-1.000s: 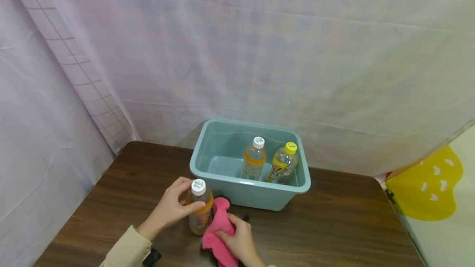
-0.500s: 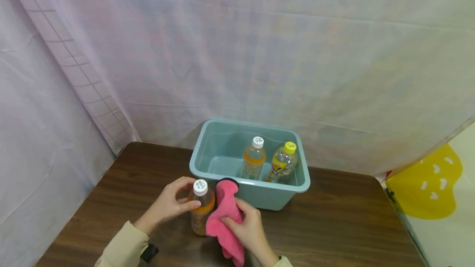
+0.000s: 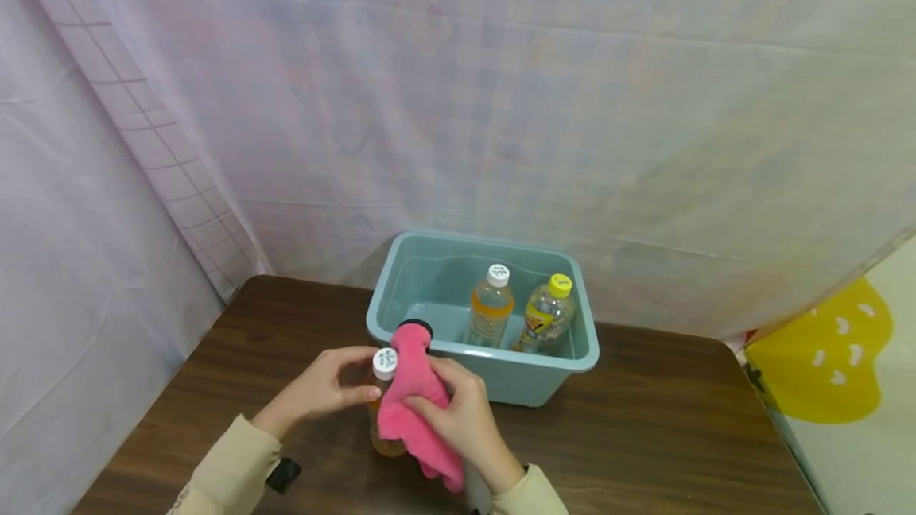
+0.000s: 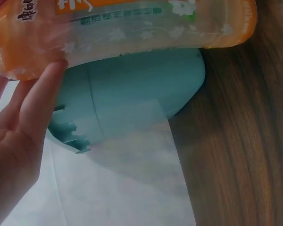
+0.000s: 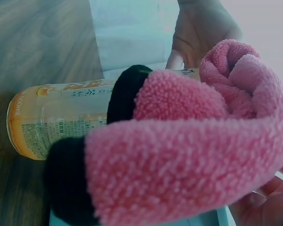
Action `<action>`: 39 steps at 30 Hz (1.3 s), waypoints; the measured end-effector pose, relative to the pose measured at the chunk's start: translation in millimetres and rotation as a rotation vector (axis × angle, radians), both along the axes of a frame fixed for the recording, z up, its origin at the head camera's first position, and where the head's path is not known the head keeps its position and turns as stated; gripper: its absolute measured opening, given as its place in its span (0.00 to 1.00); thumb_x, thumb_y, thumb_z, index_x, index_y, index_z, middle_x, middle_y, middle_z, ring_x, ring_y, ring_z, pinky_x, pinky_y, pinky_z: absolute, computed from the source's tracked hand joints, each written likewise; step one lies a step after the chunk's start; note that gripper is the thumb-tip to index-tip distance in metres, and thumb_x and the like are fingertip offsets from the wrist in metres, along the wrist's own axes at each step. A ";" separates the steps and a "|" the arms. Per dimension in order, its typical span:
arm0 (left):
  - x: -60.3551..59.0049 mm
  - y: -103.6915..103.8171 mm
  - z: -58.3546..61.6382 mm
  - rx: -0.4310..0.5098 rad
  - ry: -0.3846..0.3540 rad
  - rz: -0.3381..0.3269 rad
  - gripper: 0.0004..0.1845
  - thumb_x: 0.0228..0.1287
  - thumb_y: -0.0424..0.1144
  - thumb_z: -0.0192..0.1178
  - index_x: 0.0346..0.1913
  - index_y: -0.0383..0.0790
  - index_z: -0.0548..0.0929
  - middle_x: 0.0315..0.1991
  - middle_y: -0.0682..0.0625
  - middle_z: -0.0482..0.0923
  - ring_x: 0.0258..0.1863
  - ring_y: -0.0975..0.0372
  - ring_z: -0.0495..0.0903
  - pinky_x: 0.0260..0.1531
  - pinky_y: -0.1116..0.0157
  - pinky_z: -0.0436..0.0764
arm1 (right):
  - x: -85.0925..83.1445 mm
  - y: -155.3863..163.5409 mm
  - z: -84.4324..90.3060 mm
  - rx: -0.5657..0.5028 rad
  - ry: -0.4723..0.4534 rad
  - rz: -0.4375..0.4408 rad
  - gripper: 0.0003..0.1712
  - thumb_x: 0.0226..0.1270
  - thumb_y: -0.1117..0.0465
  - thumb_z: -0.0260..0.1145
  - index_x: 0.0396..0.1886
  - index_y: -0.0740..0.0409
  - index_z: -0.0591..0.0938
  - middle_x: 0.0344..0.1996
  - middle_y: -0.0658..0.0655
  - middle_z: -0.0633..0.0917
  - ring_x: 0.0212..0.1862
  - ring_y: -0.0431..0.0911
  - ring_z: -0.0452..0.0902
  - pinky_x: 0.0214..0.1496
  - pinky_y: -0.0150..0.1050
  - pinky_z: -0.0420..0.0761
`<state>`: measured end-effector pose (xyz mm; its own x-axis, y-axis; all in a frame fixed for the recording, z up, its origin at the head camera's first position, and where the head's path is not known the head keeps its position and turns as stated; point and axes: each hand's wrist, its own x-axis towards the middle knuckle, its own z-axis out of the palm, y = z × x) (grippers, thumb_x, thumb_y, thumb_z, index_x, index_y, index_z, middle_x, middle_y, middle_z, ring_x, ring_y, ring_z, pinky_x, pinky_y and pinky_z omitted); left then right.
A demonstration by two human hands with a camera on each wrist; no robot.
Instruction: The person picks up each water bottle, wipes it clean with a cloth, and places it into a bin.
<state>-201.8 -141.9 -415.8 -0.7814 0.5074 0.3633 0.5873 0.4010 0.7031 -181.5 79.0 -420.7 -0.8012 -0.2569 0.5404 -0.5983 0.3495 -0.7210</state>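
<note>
An orange-drink bottle [image 3: 381, 412] with a white cap [image 3: 384, 359] stands on the brown table [image 3: 644, 435] in front of the teal bin. My left hand [image 3: 325, 388] holds it near the neck, fingertips by the cap. My right hand [image 3: 458, 416] grips a pink cloth [image 3: 411, 400] with a black edge and presses it against the bottle's right side, up to the cap. The left wrist view shows the bottle [image 4: 132, 28] close up with my fingers [image 4: 37, 99] on it. In the right wrist view the cloth [image 5: 188, 155] covers the bottle [image 5: 61, 117].
A teal plastic bin [image 3: 494, 388] stands behind the hands. Inside it are an orange bottle with a white cap [image 3: 490, 308] and a yellow-capped bottle [image 3: 547, 312]. White sheeting hangs behind and at the left. A yellow shape [image 3: 823, 356] shows at the right.
My right hand has carried the pink cloth up the bottle, from low beside its base to over the neck and cap. The left hand has stayed on the bottle.
</note>
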 end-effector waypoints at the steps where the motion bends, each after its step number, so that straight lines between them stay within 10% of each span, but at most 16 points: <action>1: -0.5 -0.1 -0.7 -0.007 0.012 -0.005 0.21 0.51 0.36 0.66 0.49 0.29 0.77 0.43 0.41 0.80 0.43 0.63 0.77 0.43 0.64 0.76 | -0.1 -0.7 0.4 0.000 -0.002 0.001 0.23 0.43 0.61 0.75 0.43 0.53 0.82 0.35 0.49 0.84 0.35 0.40 0.78 0.35 0.33 0.77; 16: 1.8 4.9 -7.7 0.068 0.070 0.009 0.21 0.50 0.34 0.67 0.47 0.29 0.77 0.41 0.41 0.80 0.43 0.64 0.76 0.41 0.59 0.78 | 6.1 -8.6 -14.9 0.018 -0.052 -0.074 0.20 0.38 0.65 0.76 0.36 0.57 0.83 0.29 0.50 0.81 0.30 0.38 0.74 0.31 0.31 0.75; 39: -0.2 4.1 -11.8 0.104 0.048 -0.015 0.21 0.50 0.33 0.67 0.47 0.30 0.76 0.41 0.42 0.79 0.43 0.69 0.75 0.44 0.69 0.74 | -0.5 -5.9 -98.0 0.095 -0.289 -0.102 0.17 0.29 0.69 0.75 0.26 0.61 0.81 0.21 0.52 0.83 0.23 0.33 0.69 0.25 0.28 0.72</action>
